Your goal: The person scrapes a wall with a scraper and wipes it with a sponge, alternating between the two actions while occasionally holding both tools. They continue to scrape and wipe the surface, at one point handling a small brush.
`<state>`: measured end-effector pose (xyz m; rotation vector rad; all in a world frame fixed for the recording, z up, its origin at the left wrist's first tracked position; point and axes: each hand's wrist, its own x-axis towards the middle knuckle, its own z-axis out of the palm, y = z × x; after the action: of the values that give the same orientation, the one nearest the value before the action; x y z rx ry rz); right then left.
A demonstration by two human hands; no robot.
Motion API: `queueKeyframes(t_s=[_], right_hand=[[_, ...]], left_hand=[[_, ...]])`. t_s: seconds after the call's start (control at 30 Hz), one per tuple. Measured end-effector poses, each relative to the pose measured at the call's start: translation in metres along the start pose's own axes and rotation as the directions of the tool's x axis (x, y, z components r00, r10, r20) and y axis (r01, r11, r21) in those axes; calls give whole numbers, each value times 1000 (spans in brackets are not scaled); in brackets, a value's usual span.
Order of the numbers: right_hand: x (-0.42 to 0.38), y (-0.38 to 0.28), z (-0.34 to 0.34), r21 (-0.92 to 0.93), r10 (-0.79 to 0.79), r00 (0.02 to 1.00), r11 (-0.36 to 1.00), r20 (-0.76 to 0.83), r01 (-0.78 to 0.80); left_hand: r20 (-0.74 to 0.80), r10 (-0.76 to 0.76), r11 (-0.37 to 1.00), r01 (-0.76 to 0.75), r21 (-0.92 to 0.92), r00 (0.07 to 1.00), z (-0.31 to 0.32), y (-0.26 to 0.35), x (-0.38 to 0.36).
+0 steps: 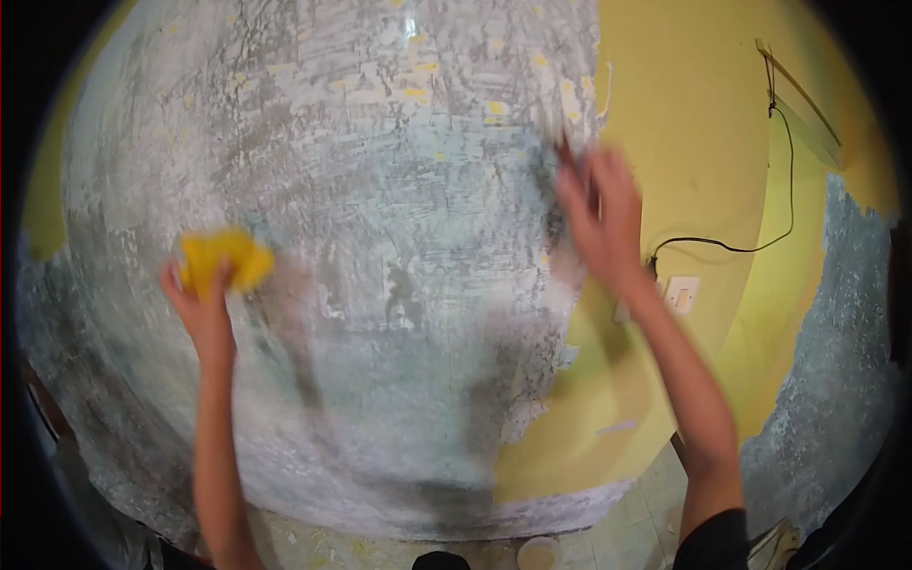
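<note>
A yellow sponge (228, 263) is pinched in my left hand (201, 309), close to the bare grey part of the wall (418, 237). My right hand (610, 223) is raised near the ragged edge where yellow paint (679, 142) begins. Its fingers are wrapped round a thin dark reddish tool (564, 152), which looks like a paint scraper. Motion smears this tool, so its blade is not clear. Whether either held thing touches the wall cannot be made out. Small yellow paint patches dot the stripped surface.
Right of my right forearm, a white wall switch (681, 294) sits beside a plug with a black cable (731, 247). The cable runs up to a wall-mounted fixture (803, 100). Below, a round pale container (539, 553) stands on the tiled floor (627, 541), where flakes lie scattered.
</note>
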<state>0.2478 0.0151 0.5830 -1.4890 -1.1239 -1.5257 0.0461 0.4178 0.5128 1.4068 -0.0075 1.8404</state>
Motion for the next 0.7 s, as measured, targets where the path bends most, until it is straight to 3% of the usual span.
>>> queueKeyframes(t_s=[0.03,0.1,0.2,0.27,0.3,0.37,0.43,0.53,0.63,0.7], right_hand=[[35,14,15,-59,-103,991,993,-87,98],[93,43,41,-158,-324,931,941,-167,299],[126,72,66,-297,-278,950,928,-141,227],[127,80,65,-267,-236,967,942,-91,205],[122,84,64,-304,-129,988,948,-82,99],[123,83,59,-276,-106,994,956,-24,96],[133,83,56,-206,-150,989,967,9,149],[137,80,56,-193,-102,993,975,64,112],[149,74,54,-247,-111,986,959,121,138],[143,76,55,-296,-92,986,946,140,130]], left_hand=[[24,197,971,-198,133,980,27,1,37],[47,408,913,-409,10,912,80,3,99],[153,505,863,-501,-63,850,120,-10,161],[8,402,914,-400,-65,916,141,-33,178],[-113,227,968,-237,-88,967,133,-57,178],[-70,46,955,-64,-288,996,114,-90,163],[48,-35,927,51,-371,998,111,-86,153],[176,12,973,29,-229,984,121,-48,160],[223,153,956,-202,215,963,125,-29,176],[156,162,933,-202,298,974,139,-12,179]])
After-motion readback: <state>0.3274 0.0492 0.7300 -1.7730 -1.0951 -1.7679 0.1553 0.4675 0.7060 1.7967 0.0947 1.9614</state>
